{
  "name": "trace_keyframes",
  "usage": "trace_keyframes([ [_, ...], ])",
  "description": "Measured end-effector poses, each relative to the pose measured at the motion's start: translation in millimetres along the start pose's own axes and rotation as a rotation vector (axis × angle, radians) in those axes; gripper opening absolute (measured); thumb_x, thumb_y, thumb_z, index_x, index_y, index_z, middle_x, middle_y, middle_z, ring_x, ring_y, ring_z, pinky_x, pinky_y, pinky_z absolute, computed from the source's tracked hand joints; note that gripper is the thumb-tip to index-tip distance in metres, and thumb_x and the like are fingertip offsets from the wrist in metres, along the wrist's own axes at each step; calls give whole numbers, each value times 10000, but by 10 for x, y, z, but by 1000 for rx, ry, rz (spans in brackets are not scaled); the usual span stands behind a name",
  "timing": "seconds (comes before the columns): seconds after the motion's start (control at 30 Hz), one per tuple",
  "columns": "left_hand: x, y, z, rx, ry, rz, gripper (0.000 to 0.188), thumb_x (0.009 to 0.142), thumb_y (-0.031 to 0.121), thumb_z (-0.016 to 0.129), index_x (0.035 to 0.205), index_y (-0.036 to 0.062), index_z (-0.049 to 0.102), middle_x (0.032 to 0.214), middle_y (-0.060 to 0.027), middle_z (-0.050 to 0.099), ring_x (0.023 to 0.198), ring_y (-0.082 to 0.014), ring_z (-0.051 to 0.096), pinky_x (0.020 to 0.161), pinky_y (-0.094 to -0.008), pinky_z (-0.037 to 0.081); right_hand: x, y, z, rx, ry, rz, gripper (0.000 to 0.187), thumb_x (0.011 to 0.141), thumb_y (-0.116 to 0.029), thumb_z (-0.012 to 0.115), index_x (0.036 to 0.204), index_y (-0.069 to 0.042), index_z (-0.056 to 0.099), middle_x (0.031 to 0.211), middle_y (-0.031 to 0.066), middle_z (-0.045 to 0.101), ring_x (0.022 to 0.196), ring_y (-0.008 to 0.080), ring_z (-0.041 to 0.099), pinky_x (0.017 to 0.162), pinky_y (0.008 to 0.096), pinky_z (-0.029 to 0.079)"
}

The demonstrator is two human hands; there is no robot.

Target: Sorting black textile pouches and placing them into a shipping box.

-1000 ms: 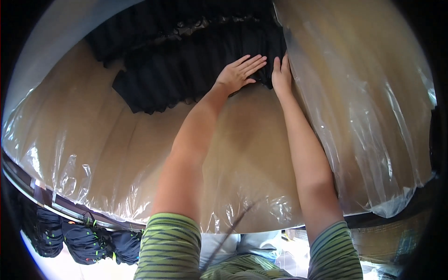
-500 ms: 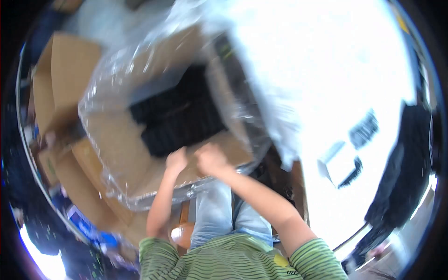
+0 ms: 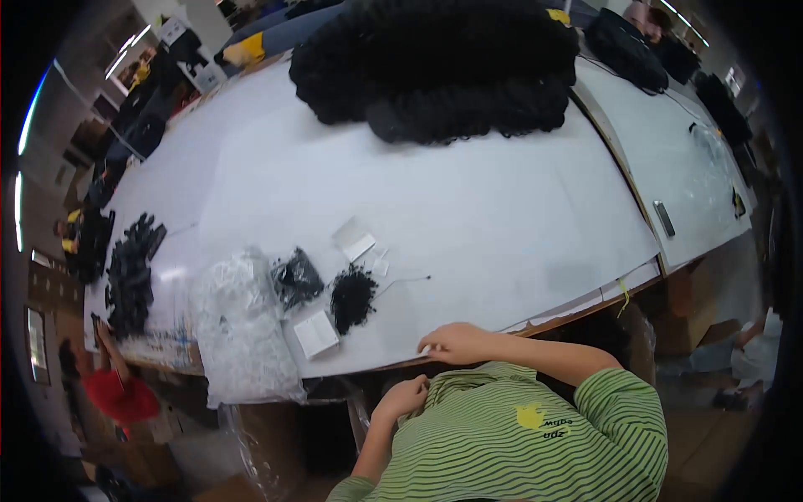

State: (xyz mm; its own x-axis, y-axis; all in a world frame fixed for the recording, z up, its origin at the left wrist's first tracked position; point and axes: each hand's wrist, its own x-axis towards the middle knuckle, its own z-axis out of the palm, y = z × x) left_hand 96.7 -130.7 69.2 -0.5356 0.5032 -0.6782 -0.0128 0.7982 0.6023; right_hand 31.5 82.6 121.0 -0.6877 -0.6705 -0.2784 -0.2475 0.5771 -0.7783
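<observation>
My right hand (image 3: 456,341) rests on the near edge of the white table (image 3: 502,226), fingers bent, with a small white bit at its fingertips; I cannot tell whether it is pinched. My left hand (image 3: 406,395) hangs curled below the table edge, close to my green striped shirt, with nothing seen in it. Nearest on the table are a small heap of black bits (image 3: 351,297) and a white card (image 3: 316,333).
A big pile of black knitwear (image 3: 452,67) fills the table's far side. Clear plastic bags (image 3: 242,335), a black bag (image 3: 294,278) and another black heap (image 3: 130,276) lie left. A person in red (image 3: 117,393) is at the left. Cardboard boxes (image 3: 694,301) stand under the right side.
The view swung up from a plastic-lined box of dark garments to the white table. Both hands left the garments; the right one now sits on the table edge.
</observation>
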Motion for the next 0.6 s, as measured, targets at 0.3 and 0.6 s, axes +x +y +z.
trace_keyframes([
  [0.3, 2043, 1365, -1567, 139, -23, 316, 315, 921, 289, 500, 1126, 62, 575, 989, -130, 666, 904, -276, 630, 806, -381, 488, -1532, 1975, -1050, 878, 1143, 495, 199, 895, -127, 558, 1059, -35, 625, 890, 47, 690, 840, 120, 622, 791, 278, 482],
  [0.6, 4241, 2589, -2784, -209, 191, 449, 291, 910, 269, 576, 1078, 36, 619, 1024, -68, 648, 907, -164, 584, 846, -305, 456, -692, 3905, -3383, 653, 1321, 474, 553, 836, -381, 691, 1237, -16, 582, 1235, 125, 590, 1225, 245, 482, 1024, 348, 364],
])
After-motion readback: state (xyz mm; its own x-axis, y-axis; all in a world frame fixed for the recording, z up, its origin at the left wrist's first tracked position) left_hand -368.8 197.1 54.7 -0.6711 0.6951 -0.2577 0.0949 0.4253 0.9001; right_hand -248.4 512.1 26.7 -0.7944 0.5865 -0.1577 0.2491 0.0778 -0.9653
